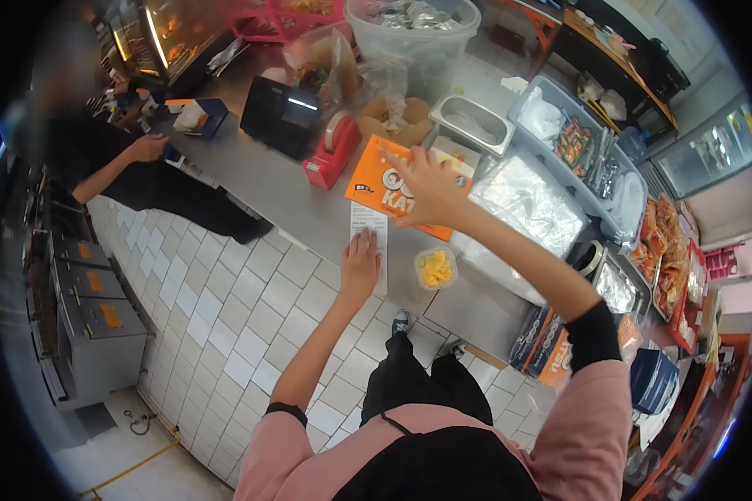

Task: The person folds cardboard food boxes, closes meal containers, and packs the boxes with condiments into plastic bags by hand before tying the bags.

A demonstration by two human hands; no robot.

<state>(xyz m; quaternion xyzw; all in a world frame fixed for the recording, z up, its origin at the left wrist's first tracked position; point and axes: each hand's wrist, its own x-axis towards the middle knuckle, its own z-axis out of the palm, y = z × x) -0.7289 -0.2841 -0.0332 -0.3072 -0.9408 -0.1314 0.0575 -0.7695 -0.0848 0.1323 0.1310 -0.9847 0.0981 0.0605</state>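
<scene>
An orange box (368, 177) with white and black lettering lies on the steel counter (292, 204). My right hand (430, 185) is spread over the box, its fingers apart on the top face. My left hand (361, 263) rests with its fingers flat on a white printed paper slip (381, 255), whose upper end meets the box's lower edge. To the right of the slip stands a small clear tub (436, 269) of yellow pieces. A red tape dispenser (332, 150) is just left of the box.
Behind the box are a metal pan (474, 122), a large clear bucket (414, 50) and a black screen (282, 115). Clear plastic bags (522, 221) and a grey bin (589, 159) of packets lie to the right. Another person (100, 150) stands at the left.
</scene>
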